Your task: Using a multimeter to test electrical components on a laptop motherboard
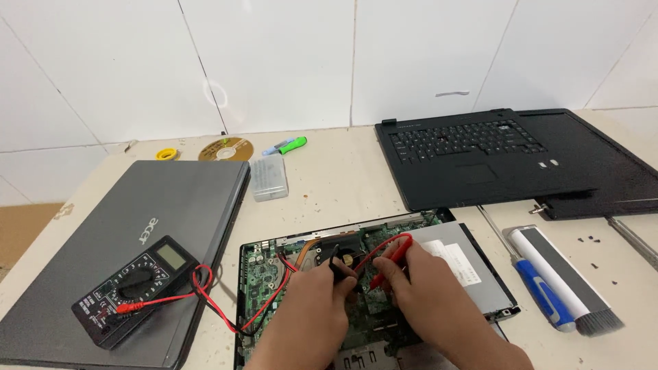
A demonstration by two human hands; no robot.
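Two probes on an opened laptop's circuit board

Both hands worked close together over the green circuit board [312, 322] of a stripped laptop base [473, 274] lying at the table's [343, 178] front edge, near its middle. The left hand [312, 301] was pinched shut on a black probe [336, 262], which stood nearly upright, its long axis running from the fingers up and slightly away from the person, tip down on the board beside the round fan. The right hand [418, 288] was closed on a red probe [392, 252]; its long axis lay slanted, rising from the board toward the table's far right, with the tip pointing down and left between the two hands. The exact spots the tips touched were hidden by the fingers.

Red and black leads [226, 301] curved off the board's left edge across to a black multimeter [133, 288], which rested on the lid of a closed grey laptop [137, 226] at the front left corner of the table. Beyond that laptop, toward the back edge, lay a roll of yellow tape [166, 154], a disc [225, 149], a clear plastic case [269, 177] and a green marker [288, 145]. At the back right sat a black keyboard panel [473, 157] with a black cover [596, 164] beside it. Along the right edge lay a blue-handled screwdriver [541, 291], touching a white-handled brush [565, 281], with a few small dark screws [589, 240] just past them.
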